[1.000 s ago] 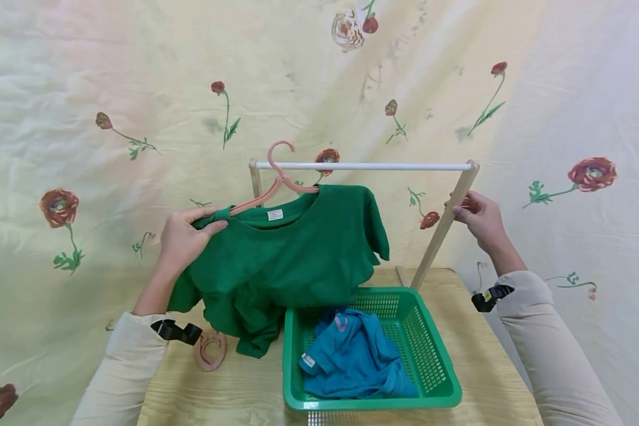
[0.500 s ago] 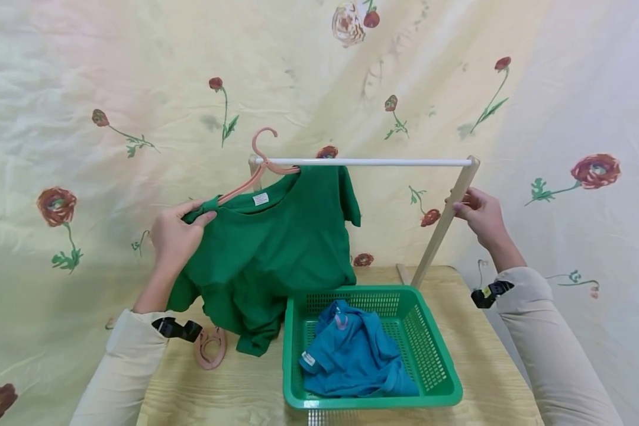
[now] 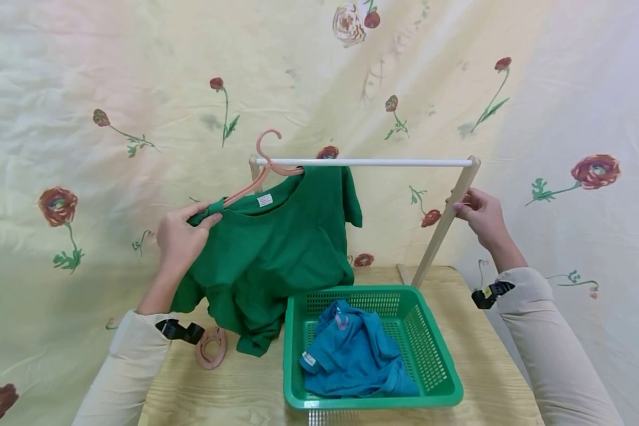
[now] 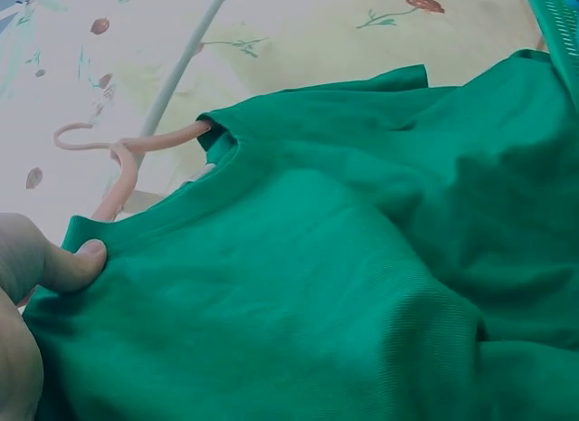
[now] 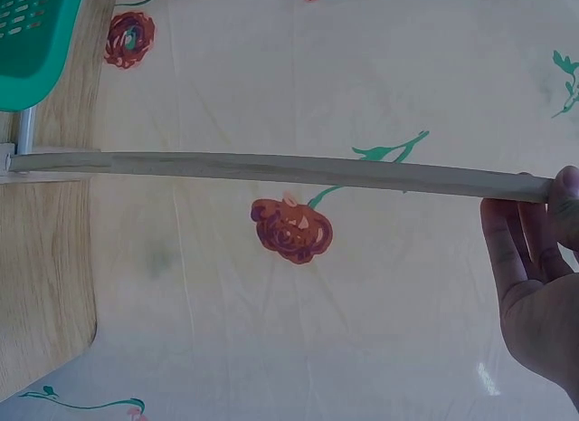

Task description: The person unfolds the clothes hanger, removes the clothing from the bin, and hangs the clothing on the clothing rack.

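A green T-shirt [image 3: 277, 248] hangs on a pink hanger [image 3: 268, 163]. My left hand [image 3: 183, 239] pinches the shirt's shoulder over the hanger's arm; in the left wrist view the thumb [image 4: 86, 263] presses on the cloth. The hanger's hook stands above the left end of the white rail [image 3: 373, 162]; whether it touches the rail I cannot tell. At the right, my right hand [image 3: 481, 219] grips the wooden upright [image 3: 444, 228] of the rack between thumb and fingers, also seen in the right wrist view as a long wooden bar [image 5: 289, 170].
A green plastic basket [image 3: 373, 403] stands on the wooden table [image 3: 234, 396] and holds a crumpled blue garment [image 3: 357, 355]. Pink folded hangers [image 3: 211, 349] lie left of it. A flowered cloth [image 3: 165, 47] covers the wall behind.
The left hand has raised the shirt and hanger and carried them left and toward the rail, then shifted slightly right. The right hand keeps its hold on the upright.
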Action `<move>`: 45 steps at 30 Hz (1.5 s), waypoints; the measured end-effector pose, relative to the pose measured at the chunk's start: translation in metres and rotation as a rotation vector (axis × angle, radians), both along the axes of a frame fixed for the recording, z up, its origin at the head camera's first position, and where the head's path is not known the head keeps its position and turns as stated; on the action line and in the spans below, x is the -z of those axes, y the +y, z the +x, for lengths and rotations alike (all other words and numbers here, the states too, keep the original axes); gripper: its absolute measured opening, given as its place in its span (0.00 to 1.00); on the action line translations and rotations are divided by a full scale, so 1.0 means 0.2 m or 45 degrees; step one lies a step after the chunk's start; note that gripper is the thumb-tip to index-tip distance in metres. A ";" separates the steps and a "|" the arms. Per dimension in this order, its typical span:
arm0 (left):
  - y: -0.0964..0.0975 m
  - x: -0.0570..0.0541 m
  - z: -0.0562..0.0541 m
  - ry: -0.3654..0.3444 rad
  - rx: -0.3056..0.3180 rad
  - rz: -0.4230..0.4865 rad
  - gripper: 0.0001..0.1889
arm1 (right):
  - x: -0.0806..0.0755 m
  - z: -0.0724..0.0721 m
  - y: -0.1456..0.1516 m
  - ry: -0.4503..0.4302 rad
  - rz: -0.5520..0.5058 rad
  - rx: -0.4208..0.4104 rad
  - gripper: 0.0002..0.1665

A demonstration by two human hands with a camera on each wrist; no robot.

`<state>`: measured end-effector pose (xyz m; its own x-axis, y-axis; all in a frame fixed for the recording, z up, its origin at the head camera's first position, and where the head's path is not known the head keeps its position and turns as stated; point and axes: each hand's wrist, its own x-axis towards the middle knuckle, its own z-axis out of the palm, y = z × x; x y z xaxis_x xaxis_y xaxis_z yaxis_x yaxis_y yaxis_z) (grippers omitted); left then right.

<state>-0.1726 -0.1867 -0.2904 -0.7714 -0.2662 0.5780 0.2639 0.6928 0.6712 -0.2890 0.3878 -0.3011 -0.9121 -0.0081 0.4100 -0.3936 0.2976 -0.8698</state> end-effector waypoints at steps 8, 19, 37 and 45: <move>0.03 0.02 -0.02 0.029 0.042 -0.025 0.16 | 0.00 0.01 0.00 0.007 -0.112 -0.081 0.19; 0.11 0.04 -0.09 0.008 0.086 -0.056 0.16 | 0.00 0.02 -0.01 0.009 -0.069 -0.033 0.19; 0.29 0.08 -0.15 -0.013 0.191 -0.081 0.14 | 0.01 0.02 -0.01 0.009 -0.119 -0.091 0.17; 0.34 0.08 -0.17 -0.022 0.220 -0.093 0.16 | 0.00 0.02 -0.01 0.001 -0.098 -0.071 0.16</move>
